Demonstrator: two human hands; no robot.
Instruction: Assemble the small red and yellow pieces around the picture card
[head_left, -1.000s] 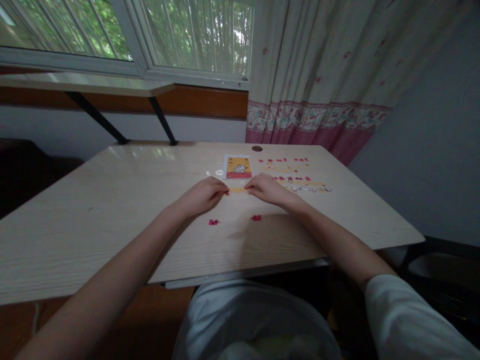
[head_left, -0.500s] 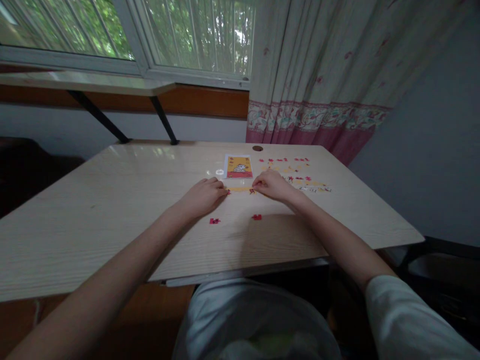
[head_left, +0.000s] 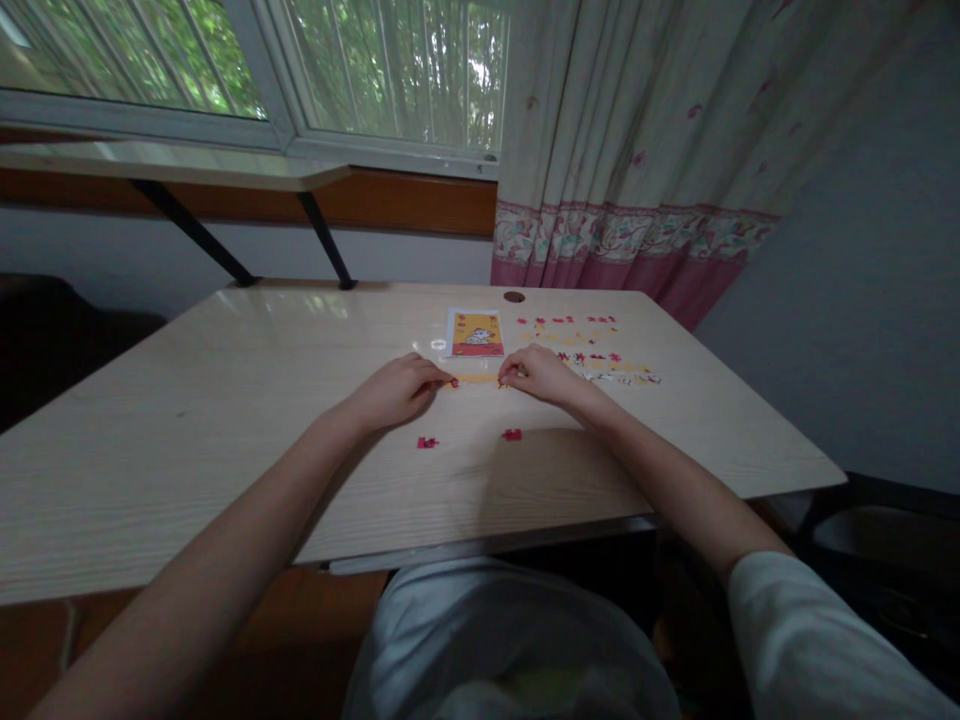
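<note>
A narrow strip of joined yellow jigsaw puzzle pieces [head_left: 477,379] lies on the desk, with dark red patterns at both ends. My left hand [head_left: 405,388] is closed at its left end, forefinger and thumb on the end piece. At the opposite end my right hand [head_left: 541,374] pinches the corner piece between thumb and forefinger, other fingers curled in. Nearer to me lie two loose red pieces, a left one [head_left: 427,442] and a right one [head_left: 512,435]. Just beyond the strip is the picture card [head_left: 475,333], yellow and red with a white figure.
Several loose pieces lie in rows at the right: red ones [head_left: 568,320] at the back, white ones [head_left: 615,378] nearer. A round hole [head_left: 514,297] pierces the desk [head_left: 247,420] near its back edge. A raised shelf [head_left: 300,172] stands on black supports; a curtain [head_left: 600,150] hangs behind.
My left hand has drawn back slightly left, uncovering more of the strip's left end, with its forefinger straighter. My right hand has shifted slightly left along the right end.
</note>
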